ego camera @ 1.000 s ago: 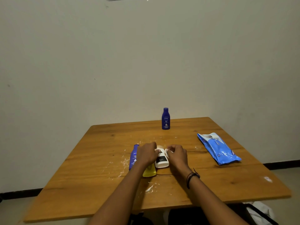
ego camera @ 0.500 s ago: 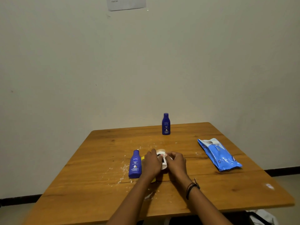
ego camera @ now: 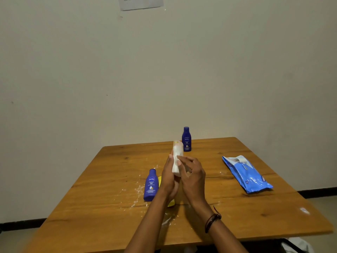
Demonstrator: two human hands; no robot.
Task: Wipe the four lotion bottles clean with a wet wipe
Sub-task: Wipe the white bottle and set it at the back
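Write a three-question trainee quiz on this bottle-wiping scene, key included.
1. True or false: the blue bottle at the table's far edge stands upright.
2. Which thing is lifted off the table? A) the wipes pack B) the white bottle C) the lying blue bottle
3. Fill in: a ___ bottle lies partly hidden behind the left hand.

Key: 1 true. 2 B; the left hand holds it, with the right hand against it. 3 yellow.

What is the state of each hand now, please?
Left hand: closed, holding the white bottle upright.
Right hand: fingers on the bottle; a wipe cannot be told.
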